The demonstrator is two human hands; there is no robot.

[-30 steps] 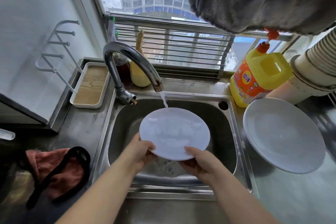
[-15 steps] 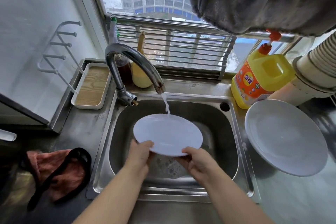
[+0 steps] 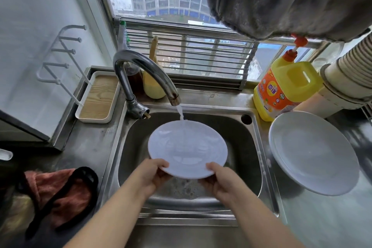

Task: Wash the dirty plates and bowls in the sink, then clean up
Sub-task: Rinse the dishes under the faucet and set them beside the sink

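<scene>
Both hands, left hand [image 3: 154, 175] and right hand [image 3: 218, 179], pinching wet plate [image 3: 187, 149] rim under faucet [image 3: 145, 74]; likely slip into sink [image 3: 249, 147], chipping

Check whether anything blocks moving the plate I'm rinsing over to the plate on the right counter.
Nothing visible blocks it. Both hands hold the rinsed plate over the sink; only the low sink rim lies before the counter plate. The detergent bottle stands behind.

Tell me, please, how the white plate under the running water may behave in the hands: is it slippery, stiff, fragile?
The white plate is probably slippery: tap water sheets over it, and the left hand and right hand pinch only its near rim. It looks stiff, keeping its shape. It may be fragile if ceramic; the material cannot be told.
</scene>
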